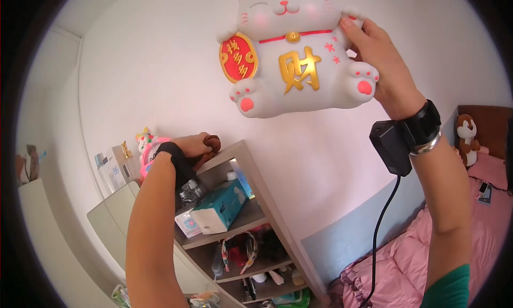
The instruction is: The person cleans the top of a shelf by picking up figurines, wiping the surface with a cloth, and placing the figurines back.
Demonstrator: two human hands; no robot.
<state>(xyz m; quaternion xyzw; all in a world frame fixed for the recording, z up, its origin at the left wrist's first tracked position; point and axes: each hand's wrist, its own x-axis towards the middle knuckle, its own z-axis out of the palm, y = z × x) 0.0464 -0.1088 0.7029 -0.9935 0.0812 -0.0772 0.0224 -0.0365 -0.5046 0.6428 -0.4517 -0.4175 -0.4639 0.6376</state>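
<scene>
A white lucky cat figurine [299,102] with gold lettering and pink paw pads is held up at the top of the view. My right hand [382,56] grips it by its raised paw, thumb in front and the other fingers partly behind. A red and gold plaque [239,58] sits at the cat's other paw. Lower left, my left hand [193,144] is closed on a brown cloth [212,145] against the top of the shelf cabinet [251,166]. Beside that wrist stands a pink ornament [147,158], partly covered by my forearm.
The cabinet shelves hold a teal tissue pack [227,203], a floral headband [251,254] and small bottles. Boxes [112,169] stand on top at the left. A black cable [375,233] hangs from my right wrist. A pink bed [395,260] with a plush toy [466,139] lies right.
</scene>
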